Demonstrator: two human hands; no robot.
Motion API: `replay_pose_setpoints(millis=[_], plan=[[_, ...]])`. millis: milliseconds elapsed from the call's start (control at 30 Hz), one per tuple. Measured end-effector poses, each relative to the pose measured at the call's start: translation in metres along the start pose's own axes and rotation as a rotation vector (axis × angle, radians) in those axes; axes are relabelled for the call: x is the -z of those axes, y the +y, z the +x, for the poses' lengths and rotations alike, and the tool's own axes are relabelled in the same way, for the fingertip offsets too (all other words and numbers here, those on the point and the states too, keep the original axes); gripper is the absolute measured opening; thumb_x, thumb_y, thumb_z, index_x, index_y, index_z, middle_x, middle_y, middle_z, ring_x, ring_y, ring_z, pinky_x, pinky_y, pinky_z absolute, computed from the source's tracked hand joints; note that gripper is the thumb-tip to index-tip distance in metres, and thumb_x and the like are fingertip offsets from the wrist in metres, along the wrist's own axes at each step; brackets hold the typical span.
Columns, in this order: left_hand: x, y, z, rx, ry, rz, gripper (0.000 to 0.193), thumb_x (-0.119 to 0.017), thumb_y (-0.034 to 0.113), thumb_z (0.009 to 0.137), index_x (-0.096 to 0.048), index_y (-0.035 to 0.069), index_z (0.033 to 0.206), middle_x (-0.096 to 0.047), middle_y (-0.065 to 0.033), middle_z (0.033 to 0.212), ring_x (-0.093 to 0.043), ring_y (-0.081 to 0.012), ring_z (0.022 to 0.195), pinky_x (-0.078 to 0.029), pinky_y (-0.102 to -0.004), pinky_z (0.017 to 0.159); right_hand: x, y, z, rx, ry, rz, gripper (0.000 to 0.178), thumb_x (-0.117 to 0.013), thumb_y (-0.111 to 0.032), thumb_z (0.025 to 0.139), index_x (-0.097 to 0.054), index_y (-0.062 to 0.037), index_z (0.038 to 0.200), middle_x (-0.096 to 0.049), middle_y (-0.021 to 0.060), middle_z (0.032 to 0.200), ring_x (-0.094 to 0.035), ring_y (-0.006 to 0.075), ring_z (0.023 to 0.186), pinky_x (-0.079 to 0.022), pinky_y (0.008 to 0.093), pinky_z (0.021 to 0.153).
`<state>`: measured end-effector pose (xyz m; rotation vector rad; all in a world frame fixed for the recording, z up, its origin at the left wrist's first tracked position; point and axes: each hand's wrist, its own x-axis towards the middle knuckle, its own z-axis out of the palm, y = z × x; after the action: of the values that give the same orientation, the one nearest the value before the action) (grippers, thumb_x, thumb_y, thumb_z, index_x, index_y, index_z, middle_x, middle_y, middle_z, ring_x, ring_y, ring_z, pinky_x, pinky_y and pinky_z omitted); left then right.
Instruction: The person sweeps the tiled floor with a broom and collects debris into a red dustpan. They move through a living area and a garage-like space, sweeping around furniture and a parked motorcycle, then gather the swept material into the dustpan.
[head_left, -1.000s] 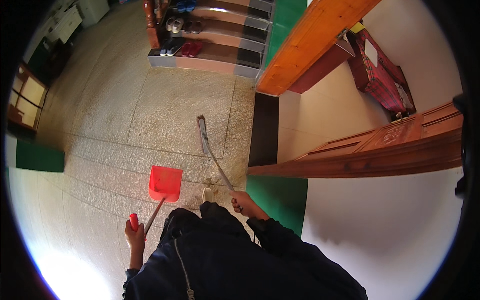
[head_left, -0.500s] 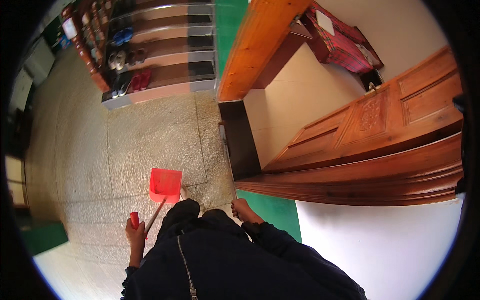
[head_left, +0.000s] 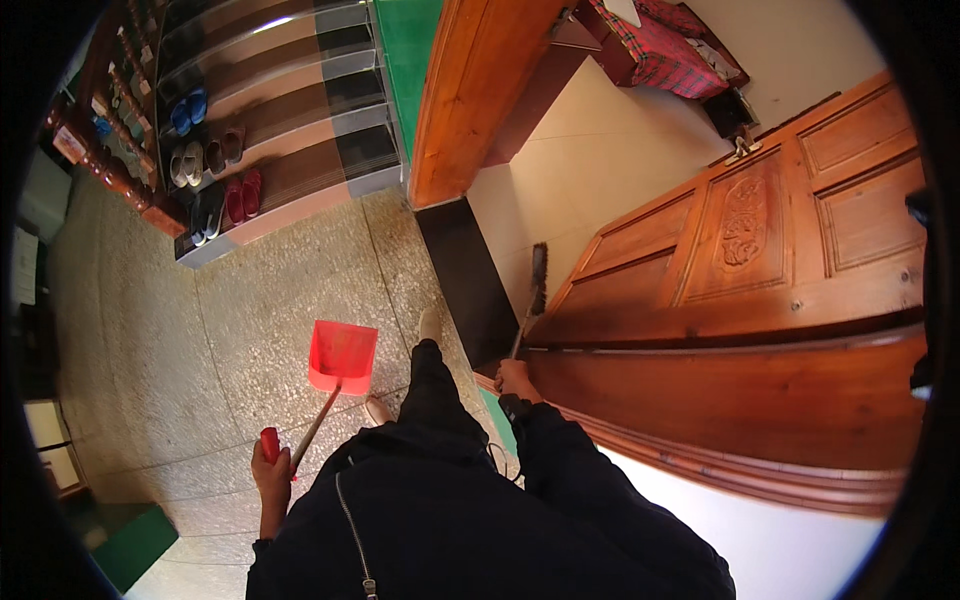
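Observation:
My left hand (head_left: 270, 476) is closed round the handle of a dustpan. Its red pan (head_left: 343, 357) is low over the speckled floor in front of me, at the end of a thin pole; whether it touches the floor I cannot tell. In my right hand (head_left: 515, 380) is the handle of a broom, gripped in a fist. The broom's dark bristle head (head_left: 539, 278) reaches past the black threshold (head_left: 467, 270), beside the lower part of the wooden door (head_left: 740, 225). My feet, in light shoes (head_left: 430, 324), stand between the two tools.
Steps (head_left: 290, 170) rise at the far left, with several pairs of shoes (head_left: 243, 196) on them and a wooden banister (head_left: 120, 180) alongside. An orange wooden door frame (head_left: 480, 100) borders the doorway. Inside stands a table with a red plaid cloth (head_left: 670, 60).
The broom has swung from the speckled floor beside the threshold to the right, into the doorway. One foot has stepped forward. The view has turned, and the dustpan stays in my left hand.

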<state>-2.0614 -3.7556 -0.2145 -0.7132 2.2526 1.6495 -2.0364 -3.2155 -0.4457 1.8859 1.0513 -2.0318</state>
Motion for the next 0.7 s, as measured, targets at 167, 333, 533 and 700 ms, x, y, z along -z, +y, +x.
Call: replay_pose_setpoints(millis=[167,333,533,700], plan=[[-0.038,0.051,0.031,0.000,0.061,0.131,0.018,-0.065,0.008,0.081,-0.051,0.004,0.093,-0.050,-0.0023,0.075,-0.048,-0.0104,0.055,-0.042,-0.0263,0.043,0.001,-0.053,0.094,1.187,-0.383,-1.613,0.022,-0.063,-0.013,0.077,-0.059,-0.0039,0.057,-0.057,0.0110,0.057,-0.057,0.0243,0.050,-0.044,0.0395,0.045],[-0.086,0.090,0.074,0.007,0.025,0.220,0.017,-0.065,0.009,0.080,-0.051,0.004,0.090,-0.050,-0.0026,0.073,-0.048,-0.0110,0.056,-0.040,-0.0275,0.042,-0.056,-0.053,0.109,0.497,-0.336,-1.172,0.015,-0.064,-0.014,0.077,-0.063,-0.0066,0.064,-0.054,0.0125,0.061,-0.052,0.0280,0.052,-0.042,0.0421,0.045],[-0.138,0.122,0.126,-0.097,-0.041,0.342,0.020,-0.067,0.013,0.079,-0.051,0.004,0.087,-0.049,-0.0037,0.069,-0.048,-0.0136,0.057,-0.040,-0.0311,0.049,-0.072,-0.149,-0.013,-0.143,-0.244,-0.375,0.020,-0.056,-0.012,0.088,-0.051,-0.0084,0.069,-0.045,0.0035,0.060,-0.041,0.0160,0.046,-0.033,0.0304,0.038],[-0.157,0.148,0.171,-0.114,-0.162,0.343,0.021,-0.068,0.012,0.079,-0.052,0.003,0.089,-0.050,-0.0038,0.067,-0.049,-0.0138,0.053,-0.040,-0.0308,0.046,-0.080,-0.176,-0.074,-0.019,-0.118,-0.359,0.016,-0.055,-0.014,0.089,-0.048,-0.0072,0.077,-0.043,0.0039,0.062,-0.041,0.0144,0.046,-0.032,0.0290,0.037]])
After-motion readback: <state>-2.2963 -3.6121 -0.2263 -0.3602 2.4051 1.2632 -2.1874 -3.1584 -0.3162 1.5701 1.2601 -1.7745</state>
